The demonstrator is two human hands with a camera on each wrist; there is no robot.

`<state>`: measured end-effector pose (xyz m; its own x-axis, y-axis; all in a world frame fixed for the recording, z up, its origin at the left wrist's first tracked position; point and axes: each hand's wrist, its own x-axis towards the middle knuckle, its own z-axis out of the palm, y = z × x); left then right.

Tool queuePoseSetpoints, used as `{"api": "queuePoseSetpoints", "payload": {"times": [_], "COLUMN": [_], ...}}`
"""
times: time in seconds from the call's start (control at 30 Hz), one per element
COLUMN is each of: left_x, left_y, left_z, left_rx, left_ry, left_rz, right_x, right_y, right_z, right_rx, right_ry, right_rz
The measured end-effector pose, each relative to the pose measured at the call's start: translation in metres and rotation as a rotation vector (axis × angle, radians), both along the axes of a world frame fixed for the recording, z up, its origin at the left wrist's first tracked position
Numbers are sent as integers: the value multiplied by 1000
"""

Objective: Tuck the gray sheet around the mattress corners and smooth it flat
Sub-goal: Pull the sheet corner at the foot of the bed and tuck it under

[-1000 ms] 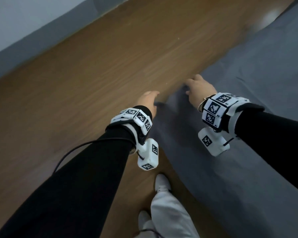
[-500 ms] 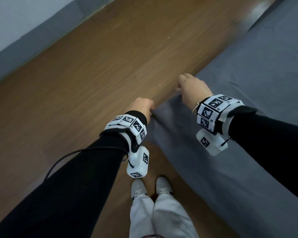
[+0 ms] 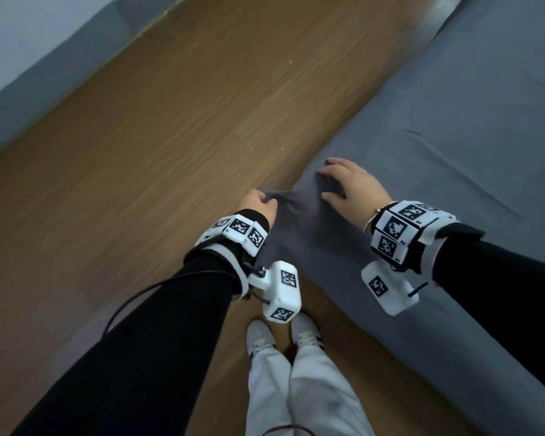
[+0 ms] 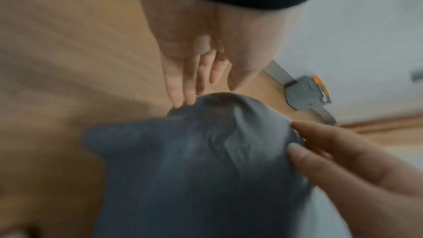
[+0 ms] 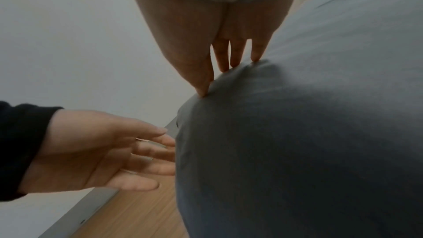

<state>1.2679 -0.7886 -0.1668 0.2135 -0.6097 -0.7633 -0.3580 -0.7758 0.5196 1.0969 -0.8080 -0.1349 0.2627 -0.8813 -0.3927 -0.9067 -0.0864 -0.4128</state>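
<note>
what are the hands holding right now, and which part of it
Nothing is gripped. The right hand presses straight fingers on the gray sheet at the mattress corner; the left hand touches that corner's side with open fingers.

Left hand and right hand, fingers extended, near together.

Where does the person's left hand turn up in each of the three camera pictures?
Head: left hand at centre, fingers at the gray sheet corner.
Left wrist: top centre, fingertips touching the sheet.
Right wrist: lower left, fingers straight beside the sheet.
Shared landmark: the bunched sheet corner.
</note>
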Motion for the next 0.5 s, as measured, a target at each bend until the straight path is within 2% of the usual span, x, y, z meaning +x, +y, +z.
{"api": "queuePoseSetpoints", "payload": {"times": [0.07, 0.1, 0.2, 0.3, 0.43, 0.5], "left_x": [-10, -13, -13, -14, -30, -38], "left_y": [7, 10, 22, 38, 40, 33], "left_z": [2, 2, -7, -18, -21, -17], "left_rx": [146, 205, 273, 285, 322, 271], "left_ry": [164, 188, 96, 158, 477, 538], "left_rz": [189, 227, 230, 161, 480, 585], "right_x": [4, 6, 7, 7, 12, 18], "right_y": [3, 5, 8, 11, 8, 3], "right_z": [-4, -6, -9, -7, -1, -4], "right_rx": [43, 47, 40, 39, 57, 56], "right_ry": [19, 32, 60, 98, 155, 185], "right_rz": [45, 58, 68, 103, 210, 279]}}
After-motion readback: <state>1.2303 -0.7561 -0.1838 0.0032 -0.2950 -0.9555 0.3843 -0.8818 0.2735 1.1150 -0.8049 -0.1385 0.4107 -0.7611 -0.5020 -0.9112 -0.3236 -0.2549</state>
